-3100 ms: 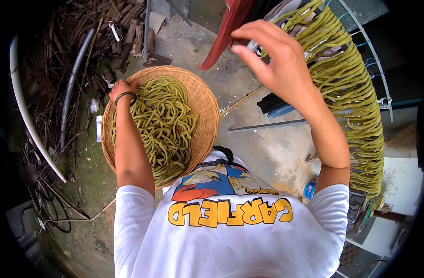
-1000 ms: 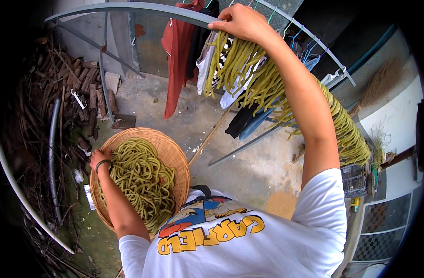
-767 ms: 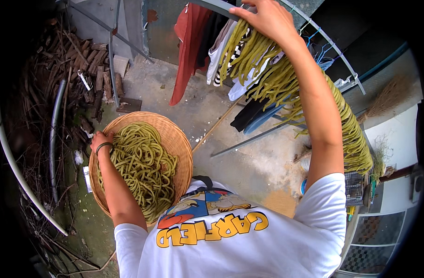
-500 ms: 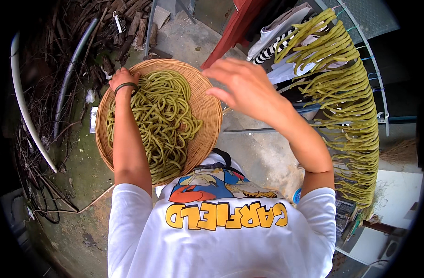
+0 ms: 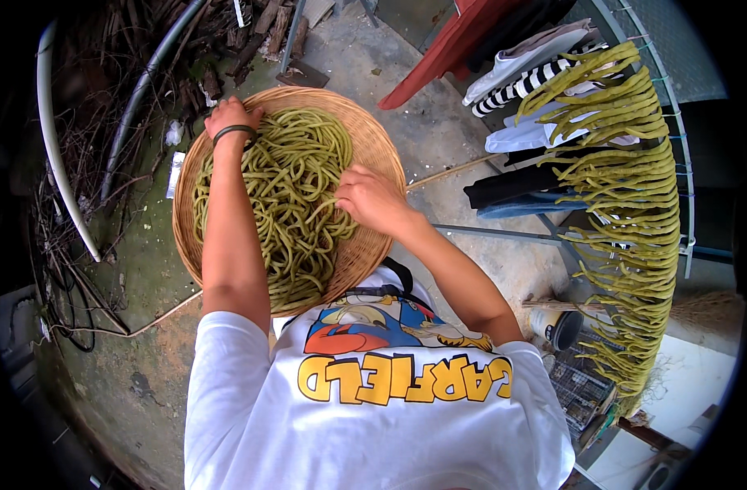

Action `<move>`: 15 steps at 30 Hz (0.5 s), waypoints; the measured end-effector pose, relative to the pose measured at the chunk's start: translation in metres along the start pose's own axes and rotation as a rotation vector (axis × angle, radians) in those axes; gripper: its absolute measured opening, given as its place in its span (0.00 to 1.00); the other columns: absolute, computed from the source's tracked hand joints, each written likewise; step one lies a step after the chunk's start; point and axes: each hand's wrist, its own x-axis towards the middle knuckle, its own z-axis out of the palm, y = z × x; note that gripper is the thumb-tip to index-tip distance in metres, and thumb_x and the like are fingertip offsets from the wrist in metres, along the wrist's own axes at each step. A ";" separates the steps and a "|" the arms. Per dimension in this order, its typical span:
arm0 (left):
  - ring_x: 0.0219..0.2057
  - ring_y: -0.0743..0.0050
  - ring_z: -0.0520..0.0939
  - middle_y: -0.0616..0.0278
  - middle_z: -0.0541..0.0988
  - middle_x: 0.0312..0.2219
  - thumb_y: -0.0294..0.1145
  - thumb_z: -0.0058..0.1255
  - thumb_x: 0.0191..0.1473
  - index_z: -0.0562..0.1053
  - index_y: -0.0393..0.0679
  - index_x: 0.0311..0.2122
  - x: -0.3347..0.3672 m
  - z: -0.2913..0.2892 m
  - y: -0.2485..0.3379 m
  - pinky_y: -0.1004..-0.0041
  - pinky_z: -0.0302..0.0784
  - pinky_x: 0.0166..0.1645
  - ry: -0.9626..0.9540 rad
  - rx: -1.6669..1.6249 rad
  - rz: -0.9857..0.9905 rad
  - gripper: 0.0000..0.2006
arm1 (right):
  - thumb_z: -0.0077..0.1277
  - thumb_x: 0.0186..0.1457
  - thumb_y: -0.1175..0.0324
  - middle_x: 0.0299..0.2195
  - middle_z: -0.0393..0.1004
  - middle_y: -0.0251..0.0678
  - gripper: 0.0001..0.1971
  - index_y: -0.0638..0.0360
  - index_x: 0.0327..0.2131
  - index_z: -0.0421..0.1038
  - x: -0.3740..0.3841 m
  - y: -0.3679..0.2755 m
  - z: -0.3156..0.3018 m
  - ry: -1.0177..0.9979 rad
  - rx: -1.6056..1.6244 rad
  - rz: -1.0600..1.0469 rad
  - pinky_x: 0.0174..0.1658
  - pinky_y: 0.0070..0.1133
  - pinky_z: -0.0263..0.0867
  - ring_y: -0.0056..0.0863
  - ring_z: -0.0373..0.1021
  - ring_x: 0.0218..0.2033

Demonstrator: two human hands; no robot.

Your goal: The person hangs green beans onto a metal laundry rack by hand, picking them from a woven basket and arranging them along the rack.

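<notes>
A round woven wicker basket [image 5: 376,145] rests in front of my body, tilted slightly, with a heap of long green beans [image 5: 296,175] inside. My left hand [image 5: 231,122], with a dark bangle at the wrist, grips the basket's far rim, its fingers curled and partly hidden. Over the right side of the heap, my right hand [image 5: 370,198] is closed in a pinch on one long bean whose end shows at the fingertips. Off to the right, many more long beans [image 5: 622,192] hang side by side in a dense row.
Clothes [image 5: 520,90] hang at the upper right, beside a curved metal rail [image 5: 685,163]. Below the beans stand a bucket [image 5: 563,328] and a wire cage [image 5: 580,392]. Stacked firewood [image 5: 255,41], dry twigs and pipes [image 5: 53,147] lie at left.
My right hand has come down and left from above the basket's right rim to the beans, closing on one. My left hand stays on the rim. The view has shifted slightly.
</notes>
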 end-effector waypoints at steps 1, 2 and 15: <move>0.53 0.61 0.70 0.57 0.72 0.49 0.60 0.52 0.46 0.69 0.45 0.49 0.000 0.001 -0.001 0.60 0.63 0.54 0.000 0.001 0.001 0.32 | 0.53 0.48 0.66 0.29 0.73 0.35 0.09 0.62 0.28 0.77 -0.001 -0.006 -0.017 0.064 0.210 0.046 0.42 0.26 0.64 0.30 0.67 0.39; 0.53 0.61 0.70 0.57 0.72 0.49 0.60 0.52 0.45 0.70 0.45 0.49 0.000 0.001 -0.004 0.60 0.63 0.55 -0.005 -0.011 -0.008 0.32 | 0.53 0.48 0.66 0.29 0.73 0.35 0.09 0.62 0.28 0.77 -0.002 -0.011 -0.034 0.064 0.208 0.045 0.42 0.26 0.64 0.30 0.67 0.39; 0.51 0.58 0.71 0.57 0.72 0.48 0.57 0.53 0.46 0.71 0.44 0.46 -0.001 -0.002 0.001 0.58 0.65 0.53 0.009 -0.026 0.024 0.29 | 0.49 0.57 0.73 0.25 0.76 0.38 0.10 0.68 0.40 0.72 -0.020 -0.038 -0.249 0.793 0.887 0.063 0.21 0.13 0.64 0.20 0.72 0.21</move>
